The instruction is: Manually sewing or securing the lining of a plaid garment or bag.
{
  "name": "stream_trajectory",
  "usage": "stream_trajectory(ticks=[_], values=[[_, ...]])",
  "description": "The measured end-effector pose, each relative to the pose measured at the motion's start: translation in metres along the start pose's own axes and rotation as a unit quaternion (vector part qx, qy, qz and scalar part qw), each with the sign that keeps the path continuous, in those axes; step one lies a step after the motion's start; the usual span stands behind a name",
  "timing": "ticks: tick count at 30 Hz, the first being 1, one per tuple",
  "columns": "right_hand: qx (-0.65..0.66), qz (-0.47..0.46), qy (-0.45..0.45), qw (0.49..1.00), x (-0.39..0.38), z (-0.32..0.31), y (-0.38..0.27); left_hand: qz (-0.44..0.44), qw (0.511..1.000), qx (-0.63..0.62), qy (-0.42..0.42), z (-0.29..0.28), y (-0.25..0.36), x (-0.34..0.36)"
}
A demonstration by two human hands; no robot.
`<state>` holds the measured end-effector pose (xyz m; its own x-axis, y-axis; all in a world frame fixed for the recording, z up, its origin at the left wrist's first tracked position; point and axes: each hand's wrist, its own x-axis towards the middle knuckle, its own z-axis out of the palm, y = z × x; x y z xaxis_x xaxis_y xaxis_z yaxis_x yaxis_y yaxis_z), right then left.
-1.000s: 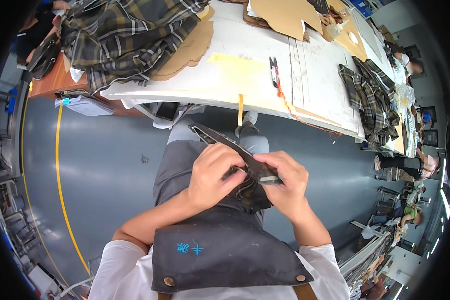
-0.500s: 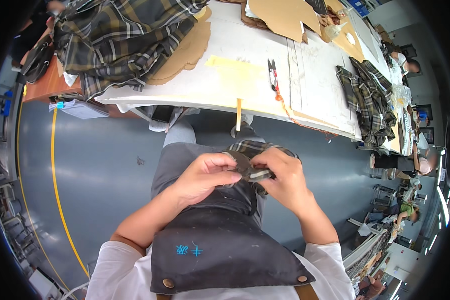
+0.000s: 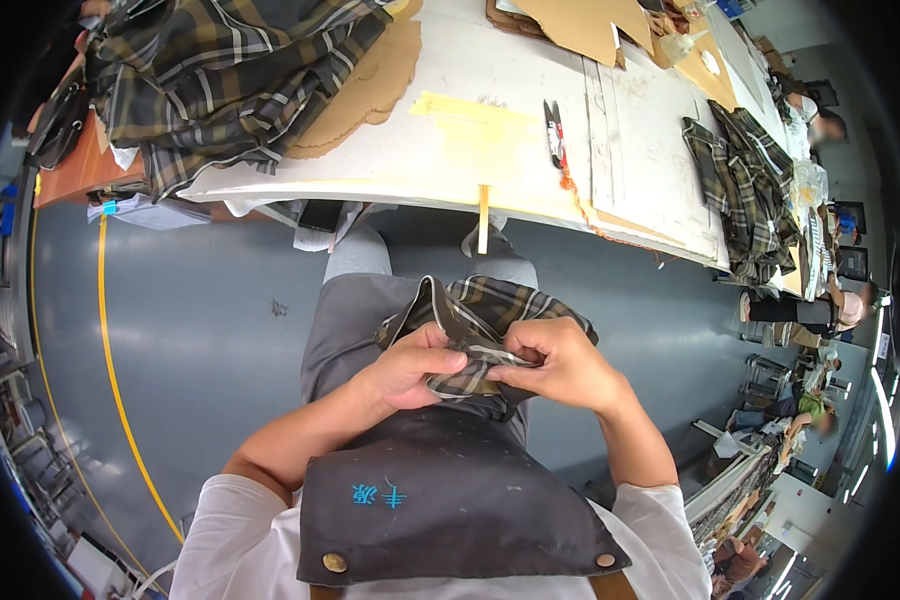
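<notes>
Over my lap lies a piece of dark plaid fabric (image 3: 505,300) with white, olive and brown stripes. My left hand (image 3: 413,368) pinches one part of it between thumb and fingers. Close by on the right, my right hand (image 3: 558,362) grips a folded edge of the same cloth. A raised flap stands up between the two hands, its underside plain and dark. The fingertips of my right hand are partly hidden in the folds. Beneath the cloth is my dark apron (image 3: 440,490).
Ahead stands a white-topped table (image 3: 450,60). A plaid fabric heap (image 3: 240,80) covers its left end, over brown paper (image 3: 360,100). Thread snips (image 3: 554,135) with an orange cord lie mid-table. More plaid pieces (image 3: 740,190) hang at the right. People work farther right.
The fabric between my hands has been opened out and turned, so more plaid shows and a flap rises at the left. My right hand has shifted its grip along the edge.
</notes>
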<state>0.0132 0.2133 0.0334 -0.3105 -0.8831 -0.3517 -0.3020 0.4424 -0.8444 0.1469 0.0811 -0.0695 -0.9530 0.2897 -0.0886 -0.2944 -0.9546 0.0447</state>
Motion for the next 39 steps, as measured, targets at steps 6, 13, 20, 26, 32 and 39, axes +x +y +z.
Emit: stream_trajectory(ticks=[6,13,20,26,32,39], values=[[0.027,0.041,-0.048,0.998,0.003,0.006,0.022,-0.003,0.999,-0.045,0.020,0.001,-0.007,0.002],[0.105,-0.022,0.155,0.982,0.011,0.018,0.031,0.008,0.994,-0.057,0.088,-0.004,-0.003,0.011],[0.220,0.039,0.200,0.954,0.022,0.045,0.086,0.066,0.977,-0.117,0.166,-0.010,-0.005,0.028],[0.256,0.073,0.219,0.939,0.033,0.061,0.108,0.067,0.966,-0.132,0.213,-0.026,0.000,0.041],[0.088,0.004,0.303,0.949,0.045,0.053,0.104,0.065,0.968,-0.140,0.199,-0.028,0.008,0.050],[0.123,0.061,0.382,0.914,0.061,0.049,0.087,0.054,0.963,-0.153,0.216,-0.032,0.009,0.051]])
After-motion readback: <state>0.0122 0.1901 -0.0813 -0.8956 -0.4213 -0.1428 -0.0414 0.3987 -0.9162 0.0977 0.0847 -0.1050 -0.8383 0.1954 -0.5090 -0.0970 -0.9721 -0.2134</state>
